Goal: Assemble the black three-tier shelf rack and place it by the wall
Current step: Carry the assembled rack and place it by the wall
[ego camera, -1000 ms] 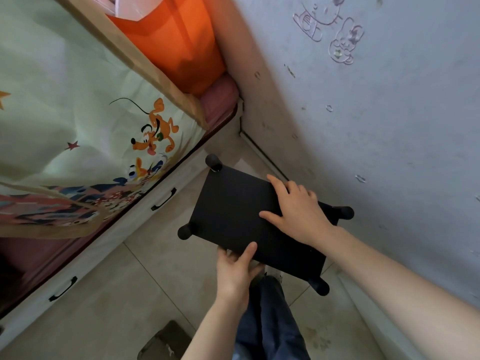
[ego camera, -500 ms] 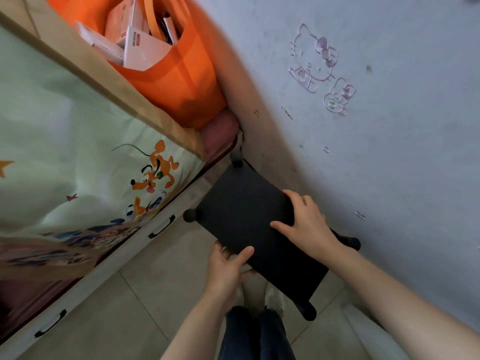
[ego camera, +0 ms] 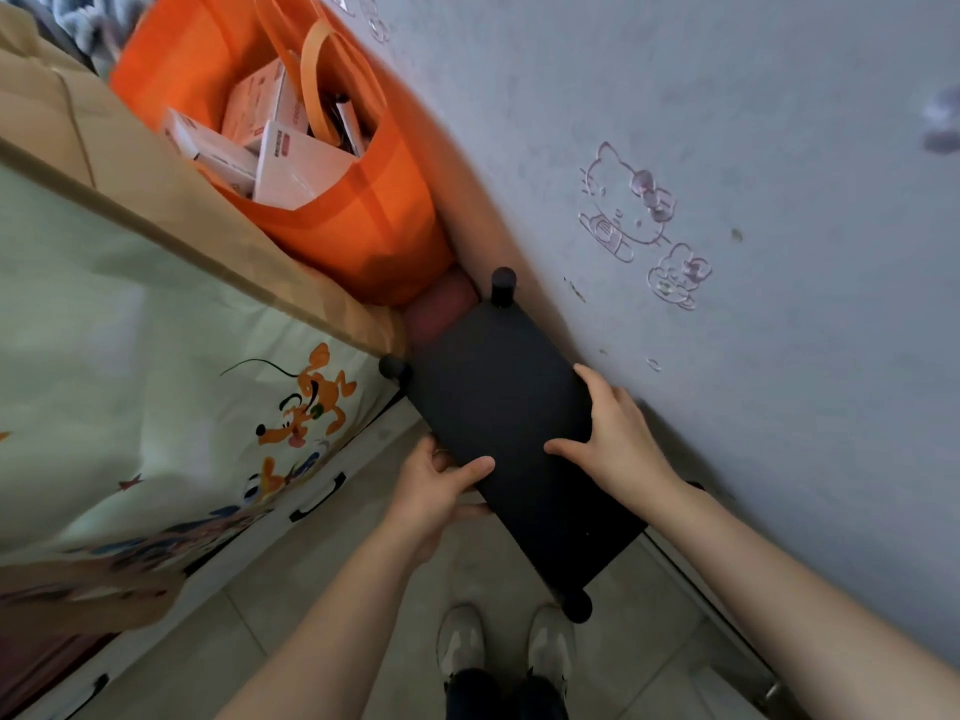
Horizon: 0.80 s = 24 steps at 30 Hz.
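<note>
The black shelf rack [ego camera: 498, 387] is seen from above: a flat black top panel with round post caps at its corners. It stands along the grey wall [ego camera: 727, 356], its far end near the bed corner. My left hand [ego camera: 436, 485] grips the near long edge, thumb on top and fingers curled under. My right hand [ego camera: 613, 439] rests on the top panel by the wall side, fingers over the far edge. The lower tiers are hidden under the top panel.
A bed with a cartoon-print sheet [ego camera: 182, 381] and drawers lies on the left. An orange bag [ego camera: 311, 163] of white boxes sits on it in the corner. Stickers mark the wall [ego camera: 628, 205]. My shoes [ego camera: 504, 652] stand on the tiled floor below the rack.
The rack has moved away from me toward the corner and closer against the wall. Both hands kept their hold and travelled with it. The camera tilted up, showing more of the bag.
</note>
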### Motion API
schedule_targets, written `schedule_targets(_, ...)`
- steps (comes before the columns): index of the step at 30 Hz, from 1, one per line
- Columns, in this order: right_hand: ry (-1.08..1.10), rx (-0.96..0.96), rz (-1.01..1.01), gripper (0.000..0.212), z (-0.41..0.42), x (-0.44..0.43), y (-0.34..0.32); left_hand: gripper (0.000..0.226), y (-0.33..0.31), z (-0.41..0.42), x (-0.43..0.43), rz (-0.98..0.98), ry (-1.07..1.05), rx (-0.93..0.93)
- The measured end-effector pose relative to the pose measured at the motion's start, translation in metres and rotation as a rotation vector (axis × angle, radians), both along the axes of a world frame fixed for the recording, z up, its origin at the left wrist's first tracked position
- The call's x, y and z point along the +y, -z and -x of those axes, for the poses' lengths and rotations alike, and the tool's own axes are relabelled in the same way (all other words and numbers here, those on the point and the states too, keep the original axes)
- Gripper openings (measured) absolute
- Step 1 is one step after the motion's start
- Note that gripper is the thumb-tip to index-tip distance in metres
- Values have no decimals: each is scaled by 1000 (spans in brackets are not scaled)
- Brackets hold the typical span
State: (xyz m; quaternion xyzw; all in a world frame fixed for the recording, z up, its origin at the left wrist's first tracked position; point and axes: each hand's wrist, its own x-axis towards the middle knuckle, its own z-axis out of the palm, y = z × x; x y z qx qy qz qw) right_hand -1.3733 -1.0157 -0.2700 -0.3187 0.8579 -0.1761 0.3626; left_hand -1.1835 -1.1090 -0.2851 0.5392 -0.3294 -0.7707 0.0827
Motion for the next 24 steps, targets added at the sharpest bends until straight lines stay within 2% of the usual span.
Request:
schedule_targets(11, -39, 17, 25, 94, 9, -25, -4, 59, 2, 9, -14, -40, -46, 37)
schedule_targets(13, -69, 56, 12, 87, 9, -23, -9, 59, 2, 10, -14, -40, -47, 33)
schedule_targets(16, -116, 184, 80, 60, 2, -9, -18, 58, 2, 9, -14, -28, -39, 9)
schedule_targets(18, -108, 247, 128, 49, -3, 9, -24, 57, 3, 8, -14, -25, -32, -10)
schedule_targets(22, -95, 360, 98, 44, -9, 52, -31, 58, 4, 7, -14, -11, -16, -30)
schedule_targets(24, -38, 336, 84, 48, -12, 72, -32, 60, 4, 7, -14, -1, -7, -39)
